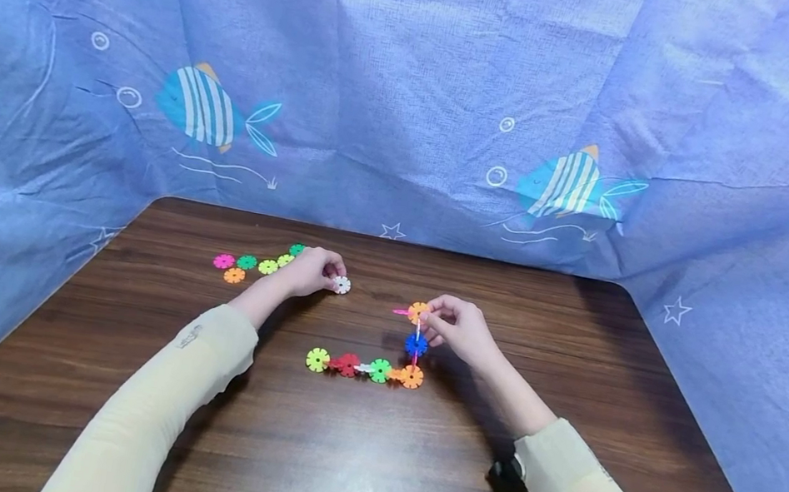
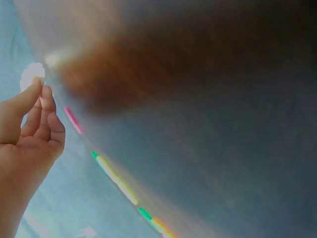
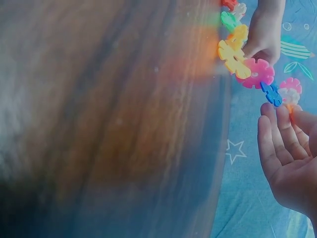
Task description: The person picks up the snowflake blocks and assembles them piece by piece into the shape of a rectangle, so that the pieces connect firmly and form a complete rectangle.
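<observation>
My left hand point(image 1: 309, 272) pinches a white notched plastic disc point(image 1: 343, 285) between thumb and fingertips, low over the far left-centre of the table. In the left wrist view the white disc point(image 2: 29, 77) stands out past the thumb. My right hand point(image 1: 464, 333) pinches an orange disc point(image 1: 416, 311) at the far end of an L-shaped chain of interlocked flower-like discs. A pink disc point(image 1: 401, 312) juts left from that orange one. Below come a blue disc point(image 1: 416, 345) and an orange corner disc point(image 1: 411, 377). From the corner the chain runs left through green, white and red to a yellow disc point(image 1: 318, 360).
Loose discs lie at the far left of the brown wooden table point(image 1: 335, 456), among them a pink one point(image 1: 223, 261), an orange one point(image 1: 235, 276) and several green and yellow ones. Behind the table hangs a blue fish-print cloth point(image 1: 419, 73).
</observation>
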The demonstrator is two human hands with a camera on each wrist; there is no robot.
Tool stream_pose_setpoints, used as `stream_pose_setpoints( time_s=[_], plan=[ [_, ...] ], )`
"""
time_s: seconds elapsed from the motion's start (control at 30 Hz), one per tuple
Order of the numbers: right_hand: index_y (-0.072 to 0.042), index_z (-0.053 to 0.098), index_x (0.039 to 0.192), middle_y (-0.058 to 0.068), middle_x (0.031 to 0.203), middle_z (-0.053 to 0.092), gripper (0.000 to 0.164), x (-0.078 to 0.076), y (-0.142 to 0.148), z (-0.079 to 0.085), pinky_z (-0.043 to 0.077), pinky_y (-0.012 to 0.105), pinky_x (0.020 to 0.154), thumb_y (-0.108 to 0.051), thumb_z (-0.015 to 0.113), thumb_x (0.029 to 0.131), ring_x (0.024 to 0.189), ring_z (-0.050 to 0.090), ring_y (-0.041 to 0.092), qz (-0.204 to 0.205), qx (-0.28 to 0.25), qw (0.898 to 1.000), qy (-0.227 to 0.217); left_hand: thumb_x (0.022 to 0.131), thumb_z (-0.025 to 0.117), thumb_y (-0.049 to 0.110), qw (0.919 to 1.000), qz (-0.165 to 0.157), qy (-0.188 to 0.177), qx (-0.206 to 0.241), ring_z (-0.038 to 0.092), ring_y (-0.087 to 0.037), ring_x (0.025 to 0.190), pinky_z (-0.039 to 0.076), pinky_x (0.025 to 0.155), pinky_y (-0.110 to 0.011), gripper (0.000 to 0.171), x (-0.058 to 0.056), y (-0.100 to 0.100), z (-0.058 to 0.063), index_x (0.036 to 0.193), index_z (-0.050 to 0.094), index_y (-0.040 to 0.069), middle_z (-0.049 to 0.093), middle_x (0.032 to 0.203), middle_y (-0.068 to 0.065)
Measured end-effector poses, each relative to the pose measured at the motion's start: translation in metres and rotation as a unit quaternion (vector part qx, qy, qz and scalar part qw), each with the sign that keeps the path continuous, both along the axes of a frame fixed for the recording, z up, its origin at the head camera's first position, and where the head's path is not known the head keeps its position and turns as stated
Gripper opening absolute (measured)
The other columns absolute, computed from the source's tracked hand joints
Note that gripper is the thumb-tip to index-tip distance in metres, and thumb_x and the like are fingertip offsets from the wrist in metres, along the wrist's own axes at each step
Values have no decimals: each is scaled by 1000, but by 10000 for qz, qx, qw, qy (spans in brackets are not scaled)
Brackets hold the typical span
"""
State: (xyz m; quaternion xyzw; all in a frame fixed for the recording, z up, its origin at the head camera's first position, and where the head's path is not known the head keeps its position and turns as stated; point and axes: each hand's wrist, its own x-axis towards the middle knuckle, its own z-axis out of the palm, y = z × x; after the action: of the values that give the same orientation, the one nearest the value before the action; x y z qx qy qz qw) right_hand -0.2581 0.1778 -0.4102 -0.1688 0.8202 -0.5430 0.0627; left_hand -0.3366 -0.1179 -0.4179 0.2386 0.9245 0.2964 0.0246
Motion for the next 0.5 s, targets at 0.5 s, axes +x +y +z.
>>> stream_pose_setpoints(
  time_s=[0.5],
  plan=[
    [4,62,102,17,84,68,21,6,-1,3,57,39,59,-11,67,87,65,67,23,-67,-7,9995,302,86,67,9,9913,281,116,1279,67,-19,71,52,64,-27,9,36,19,21,93,69,6,70,78,-5]
  ],
)
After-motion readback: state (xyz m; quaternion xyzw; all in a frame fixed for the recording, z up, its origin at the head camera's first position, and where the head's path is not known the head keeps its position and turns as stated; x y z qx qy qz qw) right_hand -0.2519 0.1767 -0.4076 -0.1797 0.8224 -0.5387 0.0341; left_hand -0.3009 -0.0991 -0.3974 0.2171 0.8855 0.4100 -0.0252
